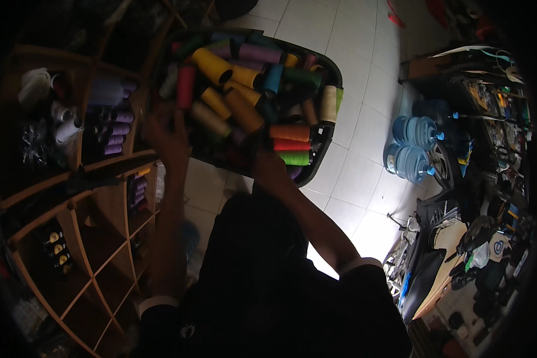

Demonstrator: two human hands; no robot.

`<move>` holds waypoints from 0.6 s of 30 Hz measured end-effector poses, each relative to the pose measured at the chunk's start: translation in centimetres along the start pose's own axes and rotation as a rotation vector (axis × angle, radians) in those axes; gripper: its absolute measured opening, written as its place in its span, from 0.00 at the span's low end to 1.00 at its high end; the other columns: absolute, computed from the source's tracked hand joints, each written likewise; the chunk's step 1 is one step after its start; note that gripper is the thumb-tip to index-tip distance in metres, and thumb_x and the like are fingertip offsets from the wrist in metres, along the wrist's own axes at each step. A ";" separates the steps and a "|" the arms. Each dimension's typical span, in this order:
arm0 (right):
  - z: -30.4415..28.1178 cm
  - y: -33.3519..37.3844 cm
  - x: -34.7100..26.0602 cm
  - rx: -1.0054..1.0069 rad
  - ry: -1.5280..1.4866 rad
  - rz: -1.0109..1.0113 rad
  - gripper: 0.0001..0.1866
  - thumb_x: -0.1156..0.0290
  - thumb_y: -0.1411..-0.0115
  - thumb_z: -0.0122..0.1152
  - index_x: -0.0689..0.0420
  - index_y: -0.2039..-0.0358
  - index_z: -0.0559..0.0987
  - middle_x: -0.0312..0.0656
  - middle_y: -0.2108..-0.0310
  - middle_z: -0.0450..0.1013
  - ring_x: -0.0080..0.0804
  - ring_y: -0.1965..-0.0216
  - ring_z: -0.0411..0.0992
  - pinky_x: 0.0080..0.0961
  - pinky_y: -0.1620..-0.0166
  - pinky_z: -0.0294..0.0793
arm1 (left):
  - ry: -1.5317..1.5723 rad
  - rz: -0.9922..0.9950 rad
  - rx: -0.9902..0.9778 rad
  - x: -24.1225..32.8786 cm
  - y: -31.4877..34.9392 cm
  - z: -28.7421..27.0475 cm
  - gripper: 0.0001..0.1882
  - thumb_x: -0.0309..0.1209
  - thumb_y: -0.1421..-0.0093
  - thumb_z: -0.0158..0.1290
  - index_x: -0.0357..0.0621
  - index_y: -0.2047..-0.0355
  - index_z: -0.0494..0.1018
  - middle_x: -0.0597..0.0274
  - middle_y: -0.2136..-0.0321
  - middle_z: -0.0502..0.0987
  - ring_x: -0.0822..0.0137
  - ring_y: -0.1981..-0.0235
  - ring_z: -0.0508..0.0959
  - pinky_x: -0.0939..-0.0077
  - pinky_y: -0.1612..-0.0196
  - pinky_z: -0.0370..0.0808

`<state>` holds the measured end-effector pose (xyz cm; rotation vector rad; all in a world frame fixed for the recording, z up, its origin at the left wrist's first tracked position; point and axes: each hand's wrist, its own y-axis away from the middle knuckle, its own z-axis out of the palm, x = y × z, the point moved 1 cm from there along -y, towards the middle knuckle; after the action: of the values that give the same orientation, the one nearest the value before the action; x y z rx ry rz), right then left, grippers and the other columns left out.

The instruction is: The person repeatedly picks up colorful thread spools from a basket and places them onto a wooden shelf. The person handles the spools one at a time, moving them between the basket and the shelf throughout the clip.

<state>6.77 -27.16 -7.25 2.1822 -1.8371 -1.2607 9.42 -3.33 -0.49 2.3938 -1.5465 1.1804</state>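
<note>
A dark open bin (pixel 331 68) in front of me is heaped with thread spools in many colours. My left hand (pixel 168 134) is at its left edge, dim and slightly blurred. Its fingers look apart, just below a red spool (pixel 185 87); whether they touch it I cannot tell. My right hand (pixel 271 171) reaches over the near rim, its fingertips lost in shadow beside an orange spool (pixel 289 132), a bright red spool (pixel 291 145) and a green spool (pixel 293 157). Yellow spools (pixel 211 65) and a brown spool (pixel 243 110) lie in the middle.
Wooden cubby shelves (pixel 92 275) stand on my left, some holding purple spools (pixel 120 128). Pale floor tiles (pixel 349 119) run along the right. Beyond them are blue water jugs (pixel 413 162) and a cluttered rack (pixel 489 95). A dark padded item (pixel 429 274) stands at the lower right.
</note>
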 end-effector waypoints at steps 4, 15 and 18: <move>-0.8 -2.2 -3.0 0.030 0.158 0.053 0.30 0.57 0.40 0.59 0.69 0.46 0.69 0.53 0.60 0.77 0.46 0.62 0.80 0.38 0.63 0.81 | 0.230 -0.056 -0.027 0.6 7.6 0.0 0.28 0.34 0.46 0.61 0.38 0.47 0.67 0.47 0.50 0.68 0.48 0.47 0.69 0.53 0.40 0.62; 2.1 -4.5 -0.5 -0.009 0.309 0.193 0.24 0.61 0.38 0.57 0.63 0.46 0.71 0.50 0.60 0.80 0.43 0.59 0.81 0.36 0.61 0.82 | -0.279 0.230 -0.715 2.6 13.6 2.6 0.55 0.58 0.54 0.65 0.63 0.29 0.51 0.42 0.28 0.36 0.39 0.28 0.37 0.23 0.39 0.44; 1.7 -3.9 -0.8 0.035 0.221 0.211 0.23 0.65 0.38 0.56 0.63 0.45 0.70 0.51 0.60 0.79 0.45 0.59 0.81 0.37 0.60 0.82 | -0.291 0.248 -0.677 1.9 14.0 3.1 0.56 0.60 0.54 0.64 0.65 0.29 0.50 0.43 0.28 0.36 0.38 0.28 0.37 0.23 0.39 0.44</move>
<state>9.02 -24.49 -9.88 1.9854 -1.9477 -0.9165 0.34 -13.06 -6.23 2.0008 -1.9600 0.2336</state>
